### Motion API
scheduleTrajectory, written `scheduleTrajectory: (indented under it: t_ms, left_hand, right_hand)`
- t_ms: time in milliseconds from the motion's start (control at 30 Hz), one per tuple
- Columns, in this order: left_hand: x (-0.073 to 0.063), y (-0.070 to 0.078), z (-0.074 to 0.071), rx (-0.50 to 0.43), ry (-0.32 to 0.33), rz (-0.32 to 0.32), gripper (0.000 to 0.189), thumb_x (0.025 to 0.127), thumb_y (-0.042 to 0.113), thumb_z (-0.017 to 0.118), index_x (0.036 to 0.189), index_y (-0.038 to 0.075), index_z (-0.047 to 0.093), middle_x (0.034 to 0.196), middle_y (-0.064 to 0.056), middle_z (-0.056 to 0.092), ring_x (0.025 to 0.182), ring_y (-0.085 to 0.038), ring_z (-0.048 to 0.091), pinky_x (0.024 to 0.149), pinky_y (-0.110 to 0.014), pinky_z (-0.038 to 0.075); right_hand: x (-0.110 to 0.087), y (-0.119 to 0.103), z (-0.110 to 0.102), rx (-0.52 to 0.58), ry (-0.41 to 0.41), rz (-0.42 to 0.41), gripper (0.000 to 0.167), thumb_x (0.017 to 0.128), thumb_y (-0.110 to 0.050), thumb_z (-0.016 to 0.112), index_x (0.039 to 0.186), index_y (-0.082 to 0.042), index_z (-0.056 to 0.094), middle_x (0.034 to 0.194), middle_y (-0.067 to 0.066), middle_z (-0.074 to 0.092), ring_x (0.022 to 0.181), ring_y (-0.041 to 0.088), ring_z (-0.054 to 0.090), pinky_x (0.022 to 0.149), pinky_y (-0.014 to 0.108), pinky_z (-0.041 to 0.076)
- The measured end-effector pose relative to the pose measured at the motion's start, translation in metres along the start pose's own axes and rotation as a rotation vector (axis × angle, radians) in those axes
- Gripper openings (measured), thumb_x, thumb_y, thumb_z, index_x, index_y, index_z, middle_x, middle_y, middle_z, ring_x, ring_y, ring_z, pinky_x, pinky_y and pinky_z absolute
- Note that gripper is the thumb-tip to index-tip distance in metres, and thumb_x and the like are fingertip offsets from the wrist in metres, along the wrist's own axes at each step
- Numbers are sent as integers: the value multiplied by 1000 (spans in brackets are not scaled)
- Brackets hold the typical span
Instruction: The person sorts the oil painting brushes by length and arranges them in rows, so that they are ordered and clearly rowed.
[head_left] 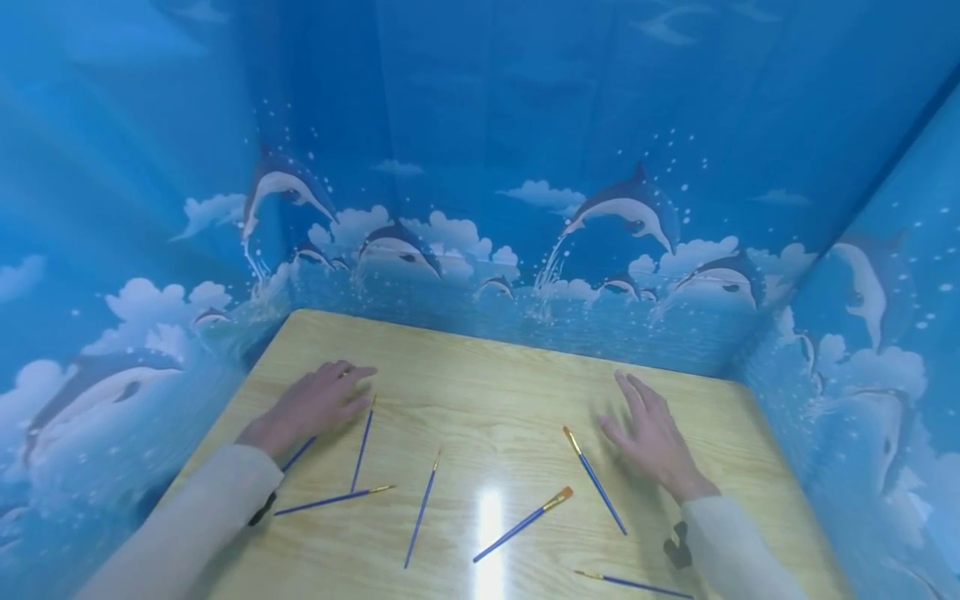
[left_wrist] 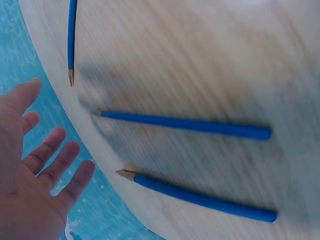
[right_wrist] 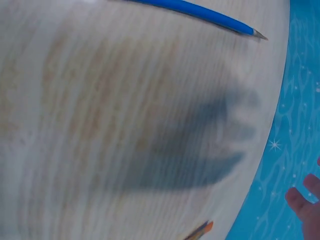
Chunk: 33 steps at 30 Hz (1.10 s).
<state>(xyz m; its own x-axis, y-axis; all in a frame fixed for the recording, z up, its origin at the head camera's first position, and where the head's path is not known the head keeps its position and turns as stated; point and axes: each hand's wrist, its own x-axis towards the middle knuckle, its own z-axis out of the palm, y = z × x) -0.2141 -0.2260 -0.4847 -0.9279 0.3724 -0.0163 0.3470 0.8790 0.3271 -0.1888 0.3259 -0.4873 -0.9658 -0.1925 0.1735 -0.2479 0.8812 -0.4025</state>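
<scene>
My left hand point(head_left: 318, 404) hovers over the left side of the table, fingers spread and relaxed, holding nothing. Partly under its wrist lies a blue-handled paintbrush point(head_left: 300, 454). Near that hand are a thin paintbrush point(head_left: 364, 442) and another paintbrush point(head_left: 333, 500) lying crosswise. In the left wrist view, several blue brushes, one a paintbrush point(left_wrist: 185, 124), lie beside the loose fingers point(left_wrist: 62, 159). My right hand point(head_left: 656, 437) hovers at the right, extended and holding nothing. Closest to it is an orange-tipped paintbrush point(head_left: 595, 481). Only a few fingertips point(right_wrist: 298, 201) show in the right wrist view.
Around the middle of the wooden table point(head_left: 480, 392) lie a thin paintbrush point(head_left: 423, 509) and a flat paintbrush point(head_left: 525, 523). One more paintbrush point(head_left: 633, 584) is at the front right. Blue dolphin-print sheets point(head_left: 465, 167) surround the table's back and sides.
</scene>
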Motion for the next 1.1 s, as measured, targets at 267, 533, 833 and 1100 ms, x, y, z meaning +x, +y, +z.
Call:
scheduleTrajectory:
  t_ms: [267,533,833,1100]
  left_hand:
    - [-6,6,13,-44,-18,6,45,108,33,67,149,13,64,139,-14,70,131,-39,65,112,-65,53]
    - [-16,12,20,-32,-12,25,39,105,32,72,140,15,69,134,-7,72,126,-32,68,110,-58,57]
    - [-19,16,24,-23,-70,7,39,102,36,75,137,19,70,135,-7,71,127,-30,67,110,-57,57]
    - [-20,15,31,-12,-78,-7,40,103,35,75,139,19,70,136,-6,71,128,-29,68,110,-56,57]
  right_hand:
    - [-11,-5,8,40,-39,28,83,109,-45,63,175,-16,21,173,25,34,154,53,36,115,85,35]
    - [-20,-1,18,90,-56,-6,82,107,-36,70,172,-9,27,163,23,49,140,47,55,111,74,49]
    - [-34,-5,24,70,-105,-27,80,99,-27,81,165,-2,41,134,13,68,113,28,67,97,52,61]
    - [-42,-5,32,95,-151,-33,74,96,-30,85,156,0,54,112,-1,68,93,9,58,80,27,58]
